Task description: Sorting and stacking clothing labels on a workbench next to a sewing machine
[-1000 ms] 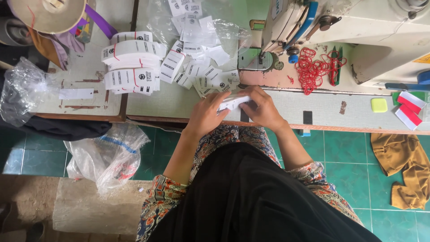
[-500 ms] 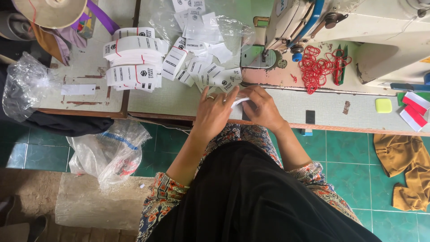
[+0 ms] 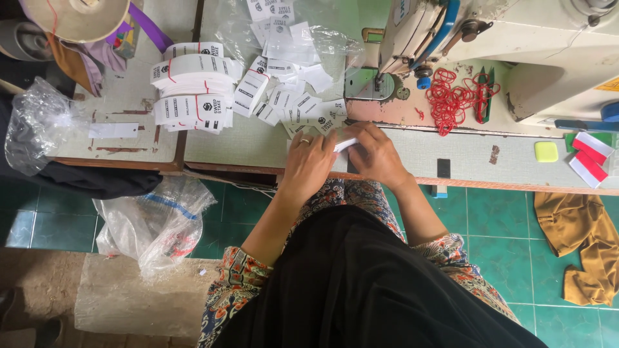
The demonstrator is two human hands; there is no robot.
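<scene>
My left hand [image 3: 308, 164] and my right hand [image 3: 374, 153] meet at the front edge of the sewing table [image 3: 412, 161]. Together they pinch a small stack of white labels [image 3: 345, 144], which shows between the fingertips. A ring sits on a left-hand finger. Just beyond the hands lies a loose heap of white printed labels [image 3: 293, 96]. To the left of that heap are banded bundles of labels [image 3: 193, 87], tied with red rubber bands.
A white sewing machine [image 3: 516, 45] stands at the back right, with red rubber bands [image 3: 451, 96] before it. Clear plastic bags [image 3: 155, 222] hang off the table's left. A yellow square [image 3: 546, 151] and red-white strips [image 3: 590, 158] lie right; brown cloth [image 3: 583, 245] is on the green tiled floor.
Both hands have stayed together on the small label stack, shifting only slightly. The camera view has moved a little.
</scene>
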